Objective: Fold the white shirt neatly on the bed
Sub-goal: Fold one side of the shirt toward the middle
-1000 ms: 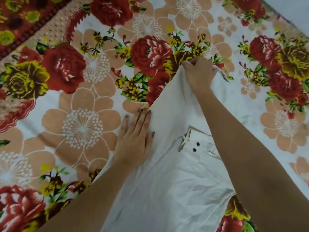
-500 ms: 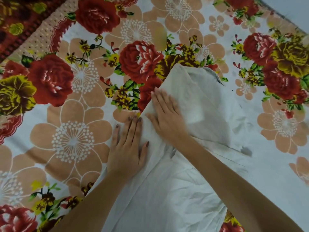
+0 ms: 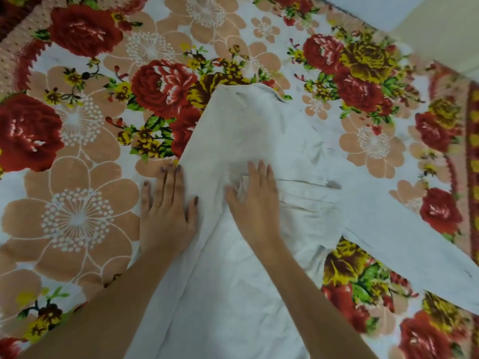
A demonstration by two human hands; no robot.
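Note:
The white shirt (image 3: 248,130) lies on the floral bedspread (image 3: 72,211), with its left part folded over toward the middle. One long sleeve (image 3: 404,239) stretches out to the right. My left hand (image 3: 166,211) lies flat, fingers spread, at the shirt's folded left edge, partly on the bedspread. My right hand (image 3: 255,200) presses flat on the middle of the shirt, fingers apart, holding nothing. Both forearms reach in from the bottom and cover the shirt's lower part.
The bedspread has large red, yellow and peach flowers and runs out on all sides of the shirt. Its patterned border (image 3: 471,141) runs along the right side. A pale floor or wall (image 3: 425,11) shows at the top right.
My right hand let go of the shirt's far edge and slid back toward me over the folded cloth, flat. The left hand stayed pressed at the left edge. The view shifted, showing the right sleeve.

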